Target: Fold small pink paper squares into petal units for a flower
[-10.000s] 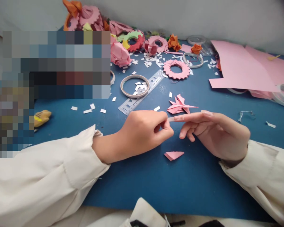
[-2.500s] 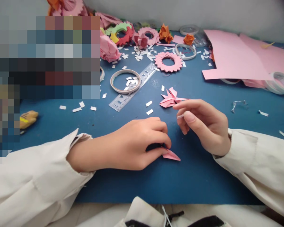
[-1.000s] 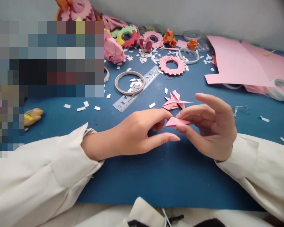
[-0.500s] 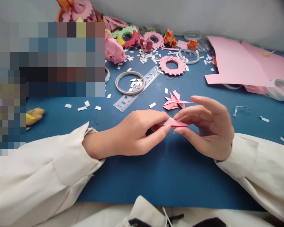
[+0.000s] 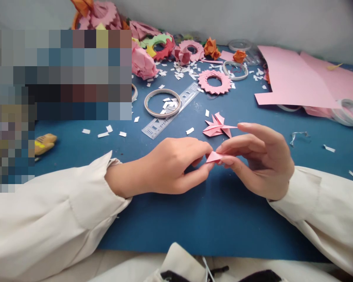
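Between my two hands is a small folded pink paper piece (image 5: 214, 157), pointed at its left end. My left hand (image 5: 170, 166) pinches it with thumb and forefinger from the left. From the right, my right hand (image 5: 259, 160) grips its other end between thumb and fingers, which hide part of it. Just beyond my fingertips lies a spiky cluster of folded pink paper pieces (image 5: 216, 126) on the blue table (image 5: 176, 227); one long point of it reaches toward my raised right forefinger.
A tape roll (image 5: 162, 103) rests on a clear ruler (image 5: 172, 111), with white scraps scattered around. Farther back are a pink paper ring (image 5: 214, 82), orange paper shapes (image 5: 211, 47) and large pink sheets (image 5: 297, 78). A yellow cutter-like object (image 5: 45, 144) lies at left.
The pink paper piece has turned in my fingers: its point now shows on the left, where before it stretched right. My left thumb has lowered slightly, and my right fingers cover more of the piece.
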Demonstrator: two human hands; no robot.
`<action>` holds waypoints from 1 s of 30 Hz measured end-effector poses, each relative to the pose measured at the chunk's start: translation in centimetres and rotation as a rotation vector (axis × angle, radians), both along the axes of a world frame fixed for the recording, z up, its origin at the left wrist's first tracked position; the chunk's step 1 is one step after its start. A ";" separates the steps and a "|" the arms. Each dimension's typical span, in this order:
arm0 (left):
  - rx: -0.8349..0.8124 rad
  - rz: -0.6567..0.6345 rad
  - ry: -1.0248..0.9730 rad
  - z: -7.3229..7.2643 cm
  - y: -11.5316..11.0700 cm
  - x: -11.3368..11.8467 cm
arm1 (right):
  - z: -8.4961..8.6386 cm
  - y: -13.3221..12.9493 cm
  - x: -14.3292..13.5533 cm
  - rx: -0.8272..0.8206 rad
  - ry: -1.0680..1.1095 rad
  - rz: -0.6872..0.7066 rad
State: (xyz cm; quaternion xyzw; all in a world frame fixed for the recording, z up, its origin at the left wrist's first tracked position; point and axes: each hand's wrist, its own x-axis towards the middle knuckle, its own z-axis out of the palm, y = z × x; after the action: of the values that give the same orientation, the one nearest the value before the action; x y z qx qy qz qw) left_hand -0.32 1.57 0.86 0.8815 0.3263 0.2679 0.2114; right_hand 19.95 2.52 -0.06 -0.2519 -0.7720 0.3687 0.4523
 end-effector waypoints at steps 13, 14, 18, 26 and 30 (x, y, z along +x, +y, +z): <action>-0.215 0.003 -0.086 0.3 -0.1 0.3 | 0.0 0.0 0.2 0.066 -0.036 0.065; -0.210 0.003 -0.094 0.3 -0.1 0.3 | 0.0 0.0 0.2 0.069 -0.039 0.064; -0.207 0.017 -0.119 0.2 -0.1 0.3 | 0.1 0.1 0.1 0.102 -0.046 0.077; -0.214 -0.004 -0.176 0.5 0.0 0.3 | 0.0 0.3 0.1 0.137 -0.063 0.116; -0.206 0.003 -0.195 0.4 0.1 0.3 | 0.0 0.2 0.2 0.132 -0.062 0.104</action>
State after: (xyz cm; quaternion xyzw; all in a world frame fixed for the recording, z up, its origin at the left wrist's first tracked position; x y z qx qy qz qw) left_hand 0.02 1.63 1.29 0.8243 0.3315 0.3177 0.3311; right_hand 20.19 2.76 -0.08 -0.1926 -0.8203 0.3320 0.4241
